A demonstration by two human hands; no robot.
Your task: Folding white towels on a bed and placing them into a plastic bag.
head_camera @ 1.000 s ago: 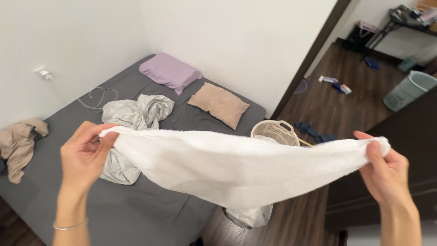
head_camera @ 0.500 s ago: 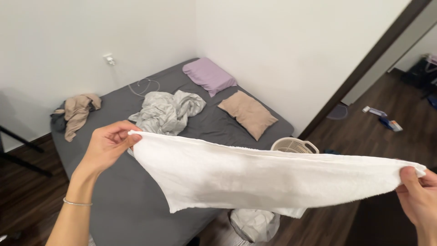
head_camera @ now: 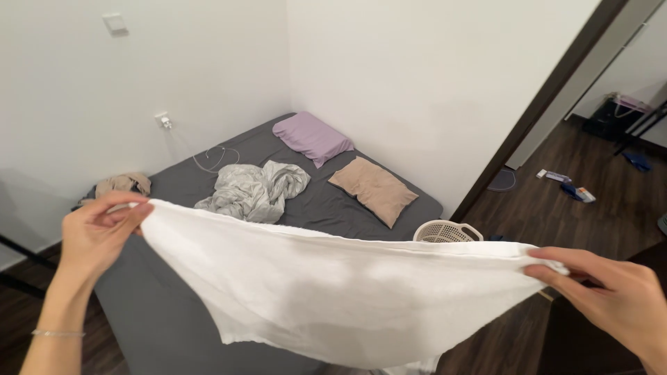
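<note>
White walls (head_camera: 389,62) are seen meeting in a corner behind a bed (head_camera: 174,319) dressed in dark grey, with dark wood floor (head_camera: 556,215) open to the right through a doorway. A white towel (head_camera: 333,285) is stretched wide in the air over the bed's near edge, sagging in the middle. One corner is pinched by the left hand (head_camera: 94,232), the other by the right hand (head_camera: 611,295), fingers closed on cloth. Crumpled grey sheets (head_camera: 253,191), a tan pillow (head_camera: 373,189) and a lilac pillow (head_camera: 311,137) are spotted beyond; a basket (head_camera: 445,231) sits at the bedside.
</note>
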